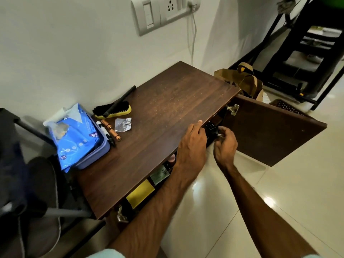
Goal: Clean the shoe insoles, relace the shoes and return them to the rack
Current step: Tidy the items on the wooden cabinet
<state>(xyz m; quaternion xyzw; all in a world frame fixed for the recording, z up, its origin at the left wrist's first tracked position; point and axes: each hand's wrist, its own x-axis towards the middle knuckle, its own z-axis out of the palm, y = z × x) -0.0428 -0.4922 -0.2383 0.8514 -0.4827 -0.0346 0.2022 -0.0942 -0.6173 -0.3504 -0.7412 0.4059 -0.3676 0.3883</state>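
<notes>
A dark wooden shoe cabinet (158, 116) stands against the wall with its right door (270, 131) swung open. Both my hands reach under the top's front edge. My left hand (191, 148) lies on the edge, its fingers hooked over a black shoe (210, 127) that is mostly hidden inside. My right hand (225, 146) curls its fingers around the same shoe from the right. On the top lie a yellow shoe brush (113, 110) and a blue pack of wipes (74, 135) in a purple tray (96, 155).
Markers and a copper tube (111, 131) lie next to a foil wrapper (122, 124). Bottles and a yellow box (140, 194) sit inside the cabinet. A brown paper bag (243, 81) and a black stand (307, 58) are beyond it. A chair (37, 183) is at left. Glossy tile floor (279, 183) lies at right.
</notes>
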